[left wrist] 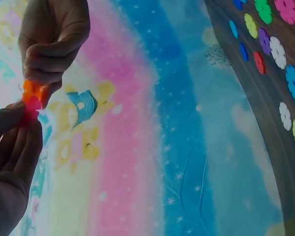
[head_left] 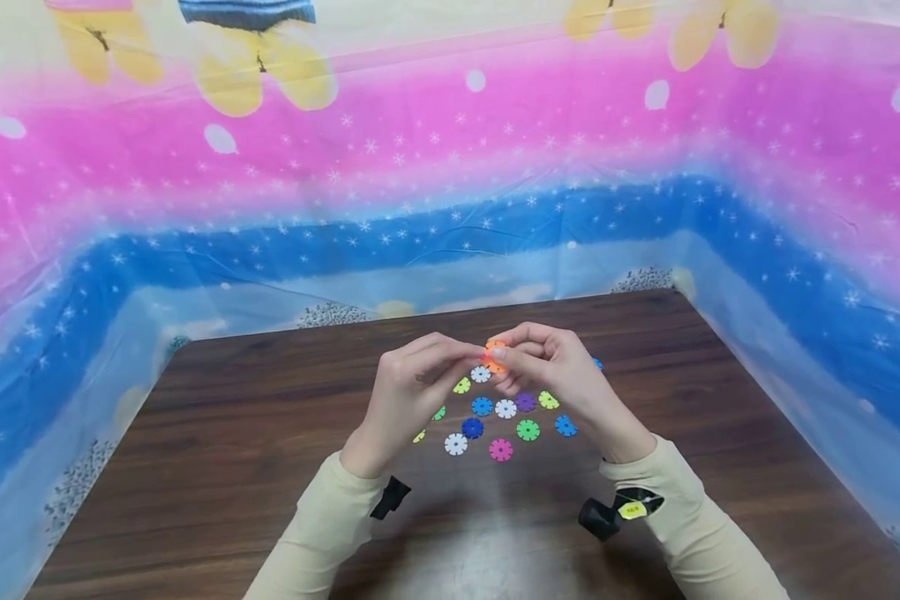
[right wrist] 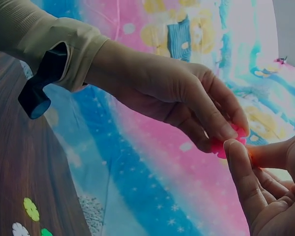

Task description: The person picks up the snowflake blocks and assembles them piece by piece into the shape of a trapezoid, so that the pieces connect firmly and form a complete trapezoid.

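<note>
Both hands are raised over the table, meeting fingertip to fingertip. My left hand (head_left: 401,396) pinches a pink notched plastic disc (left wrist: 31,112) between thumb and fingers. An orange notched disc (left wrist: 33,89) is pinched by my right hand (head_left: 570,383). The two discs overlap edge to edge in the left wrist view; whether their slots are joined I cannot tell. Fingers cover much of both pieces. Below the hands, loose discs lie flat, among them a white disc (head_left: 506,408), a purple disc (head_left: 525,402) and a green disc (head_left: 528,430).
On the dark wooden table (head_left: 232,467) also lie a pink disc (head_left: 501,450), a dark blue disc (head_left: 472,427) and several others in yellow, white and blue. A patterned pink and blue cloth (head_left: 435,167) hangs around the table's back and sides. Each wrist wears a black camera mount.
</note>
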`<control>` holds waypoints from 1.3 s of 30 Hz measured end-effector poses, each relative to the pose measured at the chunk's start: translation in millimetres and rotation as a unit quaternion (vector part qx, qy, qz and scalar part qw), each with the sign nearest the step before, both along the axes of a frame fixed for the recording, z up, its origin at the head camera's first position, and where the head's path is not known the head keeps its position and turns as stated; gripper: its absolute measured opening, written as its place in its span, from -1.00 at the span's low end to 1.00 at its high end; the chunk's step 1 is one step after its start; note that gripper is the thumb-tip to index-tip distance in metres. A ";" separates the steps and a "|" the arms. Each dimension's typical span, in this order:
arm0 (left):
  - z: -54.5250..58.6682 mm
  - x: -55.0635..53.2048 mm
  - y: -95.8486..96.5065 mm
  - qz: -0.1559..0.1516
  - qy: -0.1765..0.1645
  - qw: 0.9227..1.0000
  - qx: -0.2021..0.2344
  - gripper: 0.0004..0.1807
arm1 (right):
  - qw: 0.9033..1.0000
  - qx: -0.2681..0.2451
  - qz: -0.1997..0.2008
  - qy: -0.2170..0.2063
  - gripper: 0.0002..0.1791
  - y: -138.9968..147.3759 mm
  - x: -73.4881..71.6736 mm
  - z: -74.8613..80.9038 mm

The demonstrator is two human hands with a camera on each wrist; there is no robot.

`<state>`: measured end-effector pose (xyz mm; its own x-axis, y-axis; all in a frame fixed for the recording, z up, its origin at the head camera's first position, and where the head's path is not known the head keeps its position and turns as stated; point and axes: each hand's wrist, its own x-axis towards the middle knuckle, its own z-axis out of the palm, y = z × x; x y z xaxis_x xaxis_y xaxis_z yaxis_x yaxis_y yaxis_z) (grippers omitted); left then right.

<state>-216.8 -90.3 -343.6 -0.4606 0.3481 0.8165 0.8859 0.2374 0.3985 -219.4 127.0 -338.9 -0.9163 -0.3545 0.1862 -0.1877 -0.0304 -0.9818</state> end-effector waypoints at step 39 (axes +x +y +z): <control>-8.9 -16.1 -7.2 0.029 -0.174 0.981 0.083 -0.86 | 0.919 0.388 -0.070 0.007 -0.66 57.8 -108.8 -84.1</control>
